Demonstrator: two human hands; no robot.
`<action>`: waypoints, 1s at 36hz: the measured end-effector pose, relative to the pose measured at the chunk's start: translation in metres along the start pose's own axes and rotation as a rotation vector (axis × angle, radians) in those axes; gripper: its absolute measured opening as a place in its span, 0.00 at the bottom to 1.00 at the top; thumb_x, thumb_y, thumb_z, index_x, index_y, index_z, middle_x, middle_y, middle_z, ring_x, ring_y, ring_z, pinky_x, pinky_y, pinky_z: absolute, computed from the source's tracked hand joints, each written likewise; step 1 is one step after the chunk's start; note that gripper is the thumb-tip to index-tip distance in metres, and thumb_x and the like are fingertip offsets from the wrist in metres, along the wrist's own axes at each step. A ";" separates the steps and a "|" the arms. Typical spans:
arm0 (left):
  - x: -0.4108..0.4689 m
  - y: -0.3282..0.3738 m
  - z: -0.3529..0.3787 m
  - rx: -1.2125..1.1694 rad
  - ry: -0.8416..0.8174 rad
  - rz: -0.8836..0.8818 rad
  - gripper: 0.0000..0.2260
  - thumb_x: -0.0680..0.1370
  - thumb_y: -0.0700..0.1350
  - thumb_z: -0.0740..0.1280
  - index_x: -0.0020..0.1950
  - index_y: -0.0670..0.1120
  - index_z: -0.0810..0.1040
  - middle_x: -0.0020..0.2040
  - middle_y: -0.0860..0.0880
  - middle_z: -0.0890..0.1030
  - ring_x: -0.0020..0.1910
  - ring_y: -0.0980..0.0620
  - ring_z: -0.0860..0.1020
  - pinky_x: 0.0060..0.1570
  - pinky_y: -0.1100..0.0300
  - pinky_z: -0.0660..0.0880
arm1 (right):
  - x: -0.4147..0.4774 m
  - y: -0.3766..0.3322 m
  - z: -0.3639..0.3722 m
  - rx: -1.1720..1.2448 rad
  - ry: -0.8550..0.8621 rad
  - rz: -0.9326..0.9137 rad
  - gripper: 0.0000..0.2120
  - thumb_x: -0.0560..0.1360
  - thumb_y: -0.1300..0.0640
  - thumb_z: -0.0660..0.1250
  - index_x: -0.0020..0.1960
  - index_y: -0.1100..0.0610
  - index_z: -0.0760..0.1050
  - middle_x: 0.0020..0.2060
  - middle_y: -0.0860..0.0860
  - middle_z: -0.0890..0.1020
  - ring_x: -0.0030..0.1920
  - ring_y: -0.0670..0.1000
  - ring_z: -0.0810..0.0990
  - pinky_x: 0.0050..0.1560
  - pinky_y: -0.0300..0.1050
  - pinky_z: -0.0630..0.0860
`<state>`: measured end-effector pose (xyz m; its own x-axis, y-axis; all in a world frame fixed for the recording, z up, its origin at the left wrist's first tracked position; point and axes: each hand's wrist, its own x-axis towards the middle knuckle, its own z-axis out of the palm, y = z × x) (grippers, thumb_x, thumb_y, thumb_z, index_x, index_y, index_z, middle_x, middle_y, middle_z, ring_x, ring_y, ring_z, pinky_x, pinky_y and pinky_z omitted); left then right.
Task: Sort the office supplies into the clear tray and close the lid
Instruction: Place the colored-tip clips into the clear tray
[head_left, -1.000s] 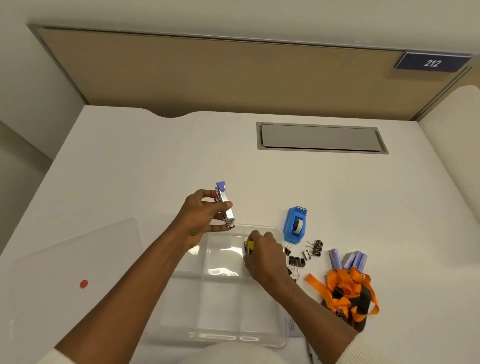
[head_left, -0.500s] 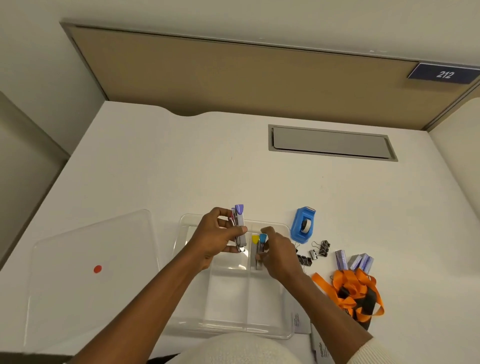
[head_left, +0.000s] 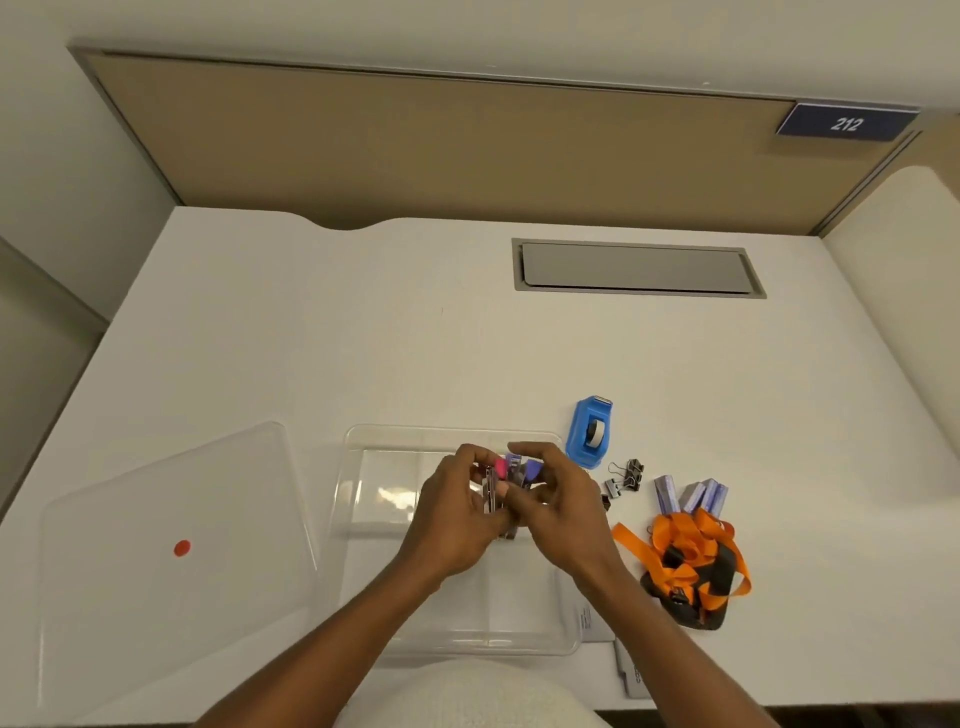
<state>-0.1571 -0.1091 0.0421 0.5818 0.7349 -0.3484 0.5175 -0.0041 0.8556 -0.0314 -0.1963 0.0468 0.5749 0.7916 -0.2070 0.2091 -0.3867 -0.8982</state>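
Both hands meet over the far half of the clear plastic compartment tray (head_left: 353, 488), which sits near the front edge of the white counter (head_left: 363, 338). The left hand (head_left: 457, 519) has its grip closed around a small bundle of metal staplers with pink and purple ends (head_left: 506, 478), and the right hand (head_left: 558, 504) pinches the same bundle from 3 o'clock.

To do this well, I would say keep the bundle squared up and lower it flat into 1 compartment, letting go only once it rests on the floor of the tray.

Waiting at 3 o'clock of the tray are the blue tape dispenser (head_left: 591, 434), black binder clips (head_left: 626, 478), lilac staple boxes (head_left: 691, 493) and orange lanyards (head_left: 691, 566). The clear flat lid with a red dot (head_left: 171, 551) lies at 9 o'clock.
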 end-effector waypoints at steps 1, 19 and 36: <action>-0.002 -0.001 0.002 0.021 -0.002 0.022 0.26 0.67 0.50 0.82 0.61 0.56 0.75 0.55 0.53 0.80 0.48 0.55 0.81 0.40 0.68 0.78 | -0.001 0.003 -0.001 0.009 0.025 0.017 0.14 0.75 0.56 0.74 0.59 0.44 0.79 0.40 0.48 0.84 0.41 0.50 0.86 0.44 0.54 0.85; -0.010 -0.020 -0.009 -0.136 0.090 -0.027 0.23 0.69 0.46 0.82 0.60 0.58 0.80 0.50 0.55 0.83 0.42 0.54 0.84 0.35 0.65 0.82 | 0.032 0.025 0.010 -0.524 0.135 0.101 0.13 0.81 0.60 0.66 0.65 0.56 0.75 0.48 0.54 0.83 0.44 0.54 0.83 0.45 0.49 0.82; -0.013 -0.026 -0.015 -0.132 0.132 0.002 0.23 0.67 0.47 0.83 0.59 0.58 0.80 0.49 0.59 0.84 0.41 0.59 0.83 0.36 0.70 0.79 | 0.008 0.015 0.007 -0.844 0.017 -0.029 0.22 0.76 0.62 0.72 0.68 0.56 0.70 0.53 0.54 0.83 0.49 0.53 0.83 0.51 0.45 0.80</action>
<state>-0.1876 -0.1085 0.0302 0.4906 0.8176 -0.3012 0.4245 0.0777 0.9021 -0.0295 -0.1920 0.0290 0.5706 0.8022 -0.1760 0.7409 -0.5953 -0.3110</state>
